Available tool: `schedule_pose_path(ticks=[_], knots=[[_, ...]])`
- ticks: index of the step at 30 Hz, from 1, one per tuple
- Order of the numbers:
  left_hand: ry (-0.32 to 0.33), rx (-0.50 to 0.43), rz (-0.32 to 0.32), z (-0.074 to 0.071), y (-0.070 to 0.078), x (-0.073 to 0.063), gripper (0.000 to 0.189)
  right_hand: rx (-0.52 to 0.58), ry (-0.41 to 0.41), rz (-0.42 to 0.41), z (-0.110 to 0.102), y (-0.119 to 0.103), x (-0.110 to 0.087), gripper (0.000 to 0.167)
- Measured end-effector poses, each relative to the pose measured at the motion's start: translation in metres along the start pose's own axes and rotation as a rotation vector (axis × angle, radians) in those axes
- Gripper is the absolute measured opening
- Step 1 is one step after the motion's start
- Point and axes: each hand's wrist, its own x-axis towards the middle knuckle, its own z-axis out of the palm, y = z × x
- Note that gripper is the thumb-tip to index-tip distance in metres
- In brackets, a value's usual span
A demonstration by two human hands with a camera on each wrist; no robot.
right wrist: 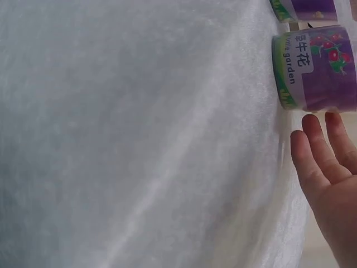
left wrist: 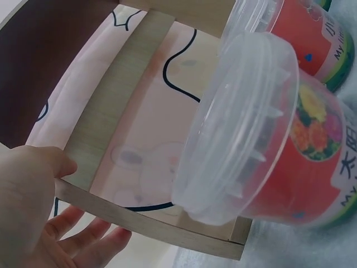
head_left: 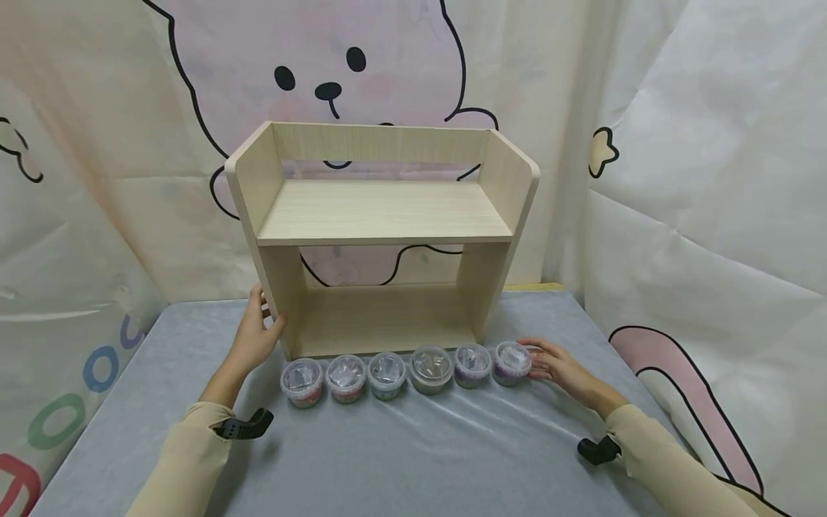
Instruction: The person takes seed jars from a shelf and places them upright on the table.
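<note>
A pale wooden two-tier shelf [head_left: 384, 212] stands on the table. My left hand [head_left: 252, 341] grips its left side panel; in the left wrist view the thumb and fingers of that hand [left wrist: 33, 206] lie on opposite sides of the panel edge. Along the shelf's front runs a row of several clear-lidded plastic tubs. The leftmost tub [head_left: 301, 383] has a red flower label. At the other end is a tub [head_left: 512, 362] with a purple label; beside it, my right hand [head_left: 562, 370] has its fingers extended, fingertips at the tub's right side. Whether they touch it, I cannot tell.
A grey-blue cloth [head_left: 400, 459] covers the table, with some wrinkles near the tubs. Behind the shelf hangs a curtain [head_left: 543, 72] with a cartoon bear, and printed curtains flank both sides. A black wrist strap [head_left: 245, 425] sits on the left forearm.
</note>
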Motion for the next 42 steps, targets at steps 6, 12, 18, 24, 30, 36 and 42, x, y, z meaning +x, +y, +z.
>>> schedule_pose_path(ticks=[6, 12, 18, 24, 30, 36, 42], knots=[[-0.009, 0.017, 0.013, -0.004, 0.0, -0.01, 0.063, -0.112, 0.126, -0.008, 0.002, -0.006, -0.001, 0.056], [-0.027, 0.053, 0.016, -0.006, 0.0, -0.017, 0.057, -0.164, 0.212, -0.04, 0.0, -0.018, -0.005, 0.05], [-0.001, 0.104, 0.003, -0.011, 0.007, -0.023, 0.053, -0.181, 0.224, -0.109, -0.002, -0.027, -0.003, 0.045], [0.037, 0.122, 0.015, -0.014, 0.012, -0.028, 0.046, -0.181, 0.216, -0.154, 0.003, -0.034, 0.001, 0.044], [0.09, 0.135, 0.003, -0.013, 0.016, -0.036, 0.042, -0.165, 0.211, -0.214, 0.013, -0.041, 0.005, 0.04], [0.113, 0.13, -0.004, -0.01, 0.023, -0.044, 0.04, -0.164, 0.183, -0.284, 0.022, -0.046, 0.009, 0.034], [0.107, 0.105, 0.018, -0.005, 0.035, -0.05, 0.038, -0.182, 0.171, -0.304, 0.032, -0.055, 0.011, 0.036]])
